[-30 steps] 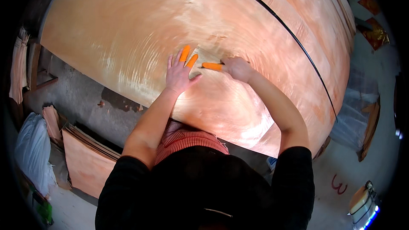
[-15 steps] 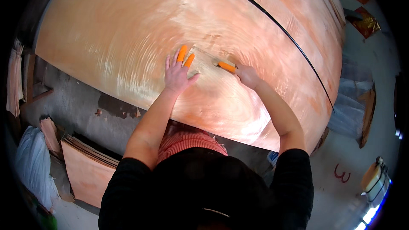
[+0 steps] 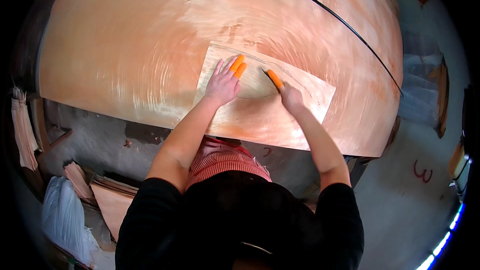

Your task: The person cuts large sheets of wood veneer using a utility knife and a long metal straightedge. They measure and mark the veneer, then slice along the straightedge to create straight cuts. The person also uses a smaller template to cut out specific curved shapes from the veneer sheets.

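My left hand (image 3: 225, 86) lies with its fingers extended on a pale, four-cornered piece of wood veneer (image 3: 312, 92). Orange finger covers sit on two of its fingers. To its right, my right hand (image 3: 291, 96) is closed around a small knife (image 3: 264, 71); only the thin dark tip shows, pointing up and left. An orange cover wraps the finger stretched along the knife. The tip is at the veneer piece, but whether it touches is too small to tell. Beneath the piece spreads a large, pinkish-tan wood sheet (image 3: 120, 50).
A black cord or strip (image 3: 332, 14) arcs over the sheet's far right. At lower left are stacked veneer pieces (image 3: 107, 202) and a pale plastic bag (image 3: 62, 217). Plastic-wrapped material (image 3: 420, 87) stands on the right. Grey floor (image 3: 395, 200) shows beyond the sheet's edge.
The view has shifted, and more of the veneer piece's outline shows. My left hand appears farther right, and the knife tip points more steeply away from me. My right hand keeps its hold.
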Demonstrator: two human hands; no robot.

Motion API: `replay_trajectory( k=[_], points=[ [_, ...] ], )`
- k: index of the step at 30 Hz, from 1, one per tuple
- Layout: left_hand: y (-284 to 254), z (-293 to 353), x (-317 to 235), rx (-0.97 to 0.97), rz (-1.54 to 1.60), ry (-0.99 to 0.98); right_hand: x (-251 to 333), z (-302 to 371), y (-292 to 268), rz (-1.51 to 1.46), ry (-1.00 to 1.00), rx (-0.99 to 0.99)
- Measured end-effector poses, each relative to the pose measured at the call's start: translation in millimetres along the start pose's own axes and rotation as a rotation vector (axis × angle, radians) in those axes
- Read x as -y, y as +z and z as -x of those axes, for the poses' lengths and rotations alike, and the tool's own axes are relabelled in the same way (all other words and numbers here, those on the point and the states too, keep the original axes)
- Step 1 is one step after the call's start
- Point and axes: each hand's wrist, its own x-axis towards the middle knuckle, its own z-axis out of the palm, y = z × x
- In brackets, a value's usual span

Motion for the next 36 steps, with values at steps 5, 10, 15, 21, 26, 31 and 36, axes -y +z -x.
replay_trajectory(
  k=[5,10,15,21,26,31,36],
  points=[
    [2.7,-1.5,-0.9,-0.019,-0.028,0.017,22.4,74.9,94.0,-0.367,0.340,-0.173],
    [4.7,-2.9,-2.5,-0.014,-0.062,0.012,48.9,89.6,96.5,-0.372,0.371,-0.219],
    [2.3,-6.0,-5.7,-0.008,-0.076,0.024,55.0,94.8,80.1,-0.397,0.480,-0.082],
    [-1.7,-8.8,-9.8,-0.018,-0.050,0.028,40.1,101.7,92.3,-0.727,0.431,-0.239],
    [-2.1,-7.6,-9.3,0.006,-0.070,0.018,-3.0,82.5,6.1,-0.696,0.415,-0.366],
    [-1.0,-8.2,-6.8,0.020,-0.032,0.062,-80.7,31.7,16.2,-0.243,0.448,-0.467],
    [-6.7,-7.3,-6.5,0.030,0.060,0.166,-79.4,31.0,14.9,-0.244,0.300,-0.683]
  ],
)
